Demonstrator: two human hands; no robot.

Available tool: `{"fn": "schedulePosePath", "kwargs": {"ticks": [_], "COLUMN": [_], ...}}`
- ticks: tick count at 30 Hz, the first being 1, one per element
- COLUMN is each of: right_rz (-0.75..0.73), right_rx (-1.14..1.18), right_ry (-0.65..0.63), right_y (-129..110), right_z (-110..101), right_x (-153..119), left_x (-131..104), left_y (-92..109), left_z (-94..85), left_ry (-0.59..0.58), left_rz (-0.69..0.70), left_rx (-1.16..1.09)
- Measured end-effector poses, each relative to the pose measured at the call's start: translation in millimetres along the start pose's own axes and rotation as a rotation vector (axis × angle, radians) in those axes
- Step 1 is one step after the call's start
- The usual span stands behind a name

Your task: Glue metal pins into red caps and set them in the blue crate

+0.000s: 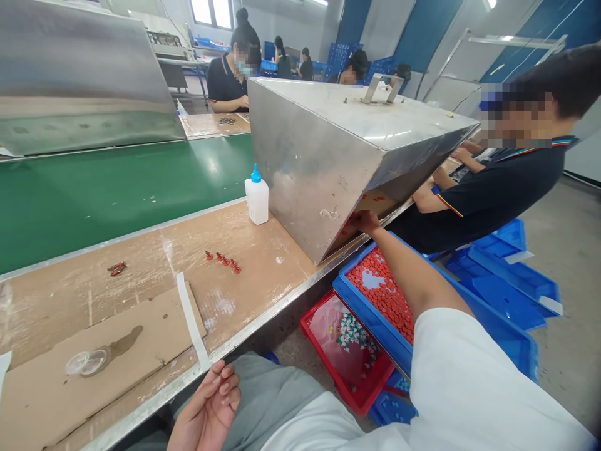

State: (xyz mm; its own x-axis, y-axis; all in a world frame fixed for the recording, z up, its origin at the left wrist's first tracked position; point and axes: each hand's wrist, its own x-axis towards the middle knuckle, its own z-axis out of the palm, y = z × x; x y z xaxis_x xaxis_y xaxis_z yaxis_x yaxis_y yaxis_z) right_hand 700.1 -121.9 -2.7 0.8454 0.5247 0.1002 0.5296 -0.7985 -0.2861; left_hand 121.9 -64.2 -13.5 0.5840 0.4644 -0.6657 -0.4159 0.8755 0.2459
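Note:
My right hand (365,222) reaches into the open underside of a metal hood (319,163), among small red pieces; its fingers are mostly hidden. Near the table's front edge, my left hand (213,398) is palm up with its fingers curled and pressed together; what it holds, if anything, is too small to name. Several small red pieces (224,260) stand in a row on the brown table (154,250). Further left lies a small pile of dark red pieces (117,269). Clear round lids (94,362) rest on a cardboard sheet (141,338) beside a wet stain.
A white bottle (257,200) with a blue cap stands against the hood. Beyond the table runs a green belt (94,194). A blue tray (342,291) of red discs and a red tray (366,401) sit below right. A person (511,175) sits at the right; others work behind.

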Motion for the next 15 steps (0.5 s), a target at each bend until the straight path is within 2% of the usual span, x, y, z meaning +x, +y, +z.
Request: {"fn": "schedulePosePath", "kwargs": {"ticks": [5,9,12,15], "right_rz": [0.04,0.044,0.077,0.074], "right_rx": [0.182,0.388,0.599,0.778], "right_ry": [0.076,0.175,0.226,0.151], "right_y": [-8,-17,-25,-39], "right_z": [-6,-17,-22,-20], "right_x": [-13,-46,-96,-169], "left_x": [0,-4,-6,-9], "left_y": [-2,-1,3,8], "left_z": [-4.8,-11.0,-20.2,-26.5], "left_ry": [-0.02,-0.079,-0.139,-0.155], "left_rz": [-0.022,-0.039,-0.031,0.073], "left_rx": [-0.039,-0.051,0.002,0.111]}}
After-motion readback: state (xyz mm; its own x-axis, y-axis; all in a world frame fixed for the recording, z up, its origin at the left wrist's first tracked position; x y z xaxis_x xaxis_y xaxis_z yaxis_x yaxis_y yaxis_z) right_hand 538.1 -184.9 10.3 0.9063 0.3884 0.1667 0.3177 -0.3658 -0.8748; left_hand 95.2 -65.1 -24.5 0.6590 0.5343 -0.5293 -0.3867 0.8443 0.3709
